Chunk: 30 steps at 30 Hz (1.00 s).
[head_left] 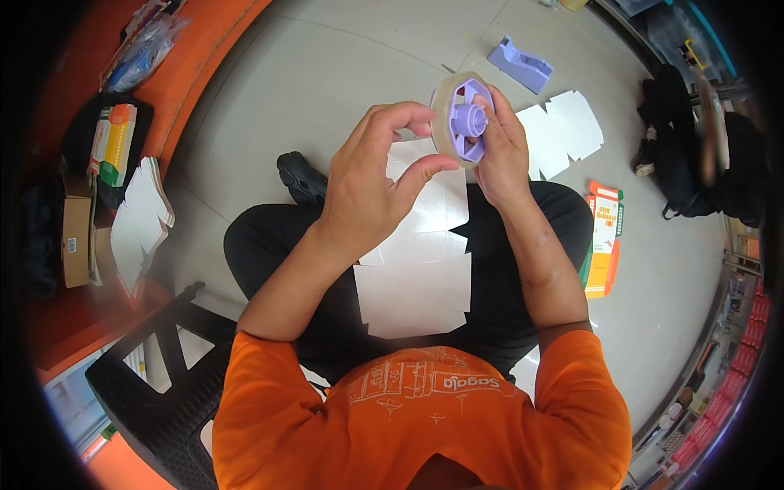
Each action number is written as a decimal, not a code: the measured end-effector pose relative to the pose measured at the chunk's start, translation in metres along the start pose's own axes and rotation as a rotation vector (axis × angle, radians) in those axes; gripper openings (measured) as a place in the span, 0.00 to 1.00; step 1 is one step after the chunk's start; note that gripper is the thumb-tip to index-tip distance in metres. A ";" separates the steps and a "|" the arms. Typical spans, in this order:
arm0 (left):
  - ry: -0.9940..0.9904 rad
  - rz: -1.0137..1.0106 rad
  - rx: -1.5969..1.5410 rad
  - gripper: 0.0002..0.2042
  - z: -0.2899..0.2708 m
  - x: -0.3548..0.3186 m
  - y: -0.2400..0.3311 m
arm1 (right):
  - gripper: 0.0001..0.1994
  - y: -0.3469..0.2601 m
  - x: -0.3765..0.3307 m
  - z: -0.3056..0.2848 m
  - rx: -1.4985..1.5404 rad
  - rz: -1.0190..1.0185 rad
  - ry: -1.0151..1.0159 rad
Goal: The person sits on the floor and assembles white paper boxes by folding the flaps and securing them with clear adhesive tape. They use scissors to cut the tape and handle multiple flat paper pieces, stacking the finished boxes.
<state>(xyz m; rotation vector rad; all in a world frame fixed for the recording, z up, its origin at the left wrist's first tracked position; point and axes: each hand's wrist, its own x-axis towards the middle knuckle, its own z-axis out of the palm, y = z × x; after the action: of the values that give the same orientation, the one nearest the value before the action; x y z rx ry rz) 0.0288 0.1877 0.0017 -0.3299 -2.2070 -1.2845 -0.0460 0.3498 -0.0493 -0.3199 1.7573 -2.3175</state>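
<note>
In front of me, above my lap, my right hand (504,151) is closed round a roll of clear tape (444,122) fitted on a purple plastic hub (469,120). My left hand (365,167) curves towards the roll from the other side. Its thumb tip and a fingertip meet the roll's outer edge, with a gap between them. A white cardboard sheet (414,296) with notched flaps and fold lines lies unfolded across my lap, partly hidden under my left hand. Beyond the roll, a purple tape dispenser base (520,65) without a roll rests on the floor.
Another white cut-out card (563,135) and a printed orange, yellow and green flat carton (603,238) lie on the floor to the right. A black plastic stool (167,384) stands at the lower left. Stacked white sheets (143,220) sit by the orange shelf (214,41). Dark bags (694,147) lie far right.
</note>
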 end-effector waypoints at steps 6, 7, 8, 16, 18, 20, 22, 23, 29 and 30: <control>-0.043 0.087 0.062 0.20 -0.004 0.000 -0.005 | 0.18 0.000 -0.001 -0.002 -0.033 0.008 -0.002; -0.043 0.098 0.061 0.20 -0.004 0.000 -0.006 | 0.18 0.000 -0.002 -0.002 -0.036 0.013 -0.006; -0.043 0.110 0.059 0.20 -0.005 -0.001 -0.007 | 0.19 -0.001 -0.002 -0.002 -0.039 0.018 -0.009; -0.095 0.155 0.004 0.20 -0.004 -0.003 -0.014 | 0.19 -0.005 -0.003 0.002 -0.039 -0.040 0.006; -0.033 0.120 0.002 0.21 -0.002 -0.002 -0.008 | 0.19 -0.007 -0.002 0.002 -0.022 -0.032 0.008; -0.040 0.103 0.033 0.23 -0.003 -0.001 -0.004 | 0.20 -0.006 -0.002 0.001 -0.034 -0.022 0.017; -0.047 0.111 0.058 0.23 -0.003 0.000 -0.004 | 0.19 -0.008 -0.001 0.000 -0.088 -0.025 0.023; -0.051 0.125 0.068 0.23 -0.004 0.000 -0.005 | 0.19 -0.008 -0.002 0.000 -0.114 -0.025 0.026; -0.073 0.150 0.037 0.21 -0.005 -0.001 -0.010 | 0.19 -0.004 -0.003 -0.002 -0.117 -0.046 0.016; -0.076 0.151 0.031 0.20 -0.005 -0.001 -0.010 | 0.19 -0.003 -0.003 -0.002 -0.107 -0.047 0.018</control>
<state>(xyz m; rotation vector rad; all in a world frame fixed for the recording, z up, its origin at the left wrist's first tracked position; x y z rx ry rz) 0.0262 0.1786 -0.0042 -0.5305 -2.2165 -1.1726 -0.0438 0.3530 -0.0470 -0.3630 1.9075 -2.2693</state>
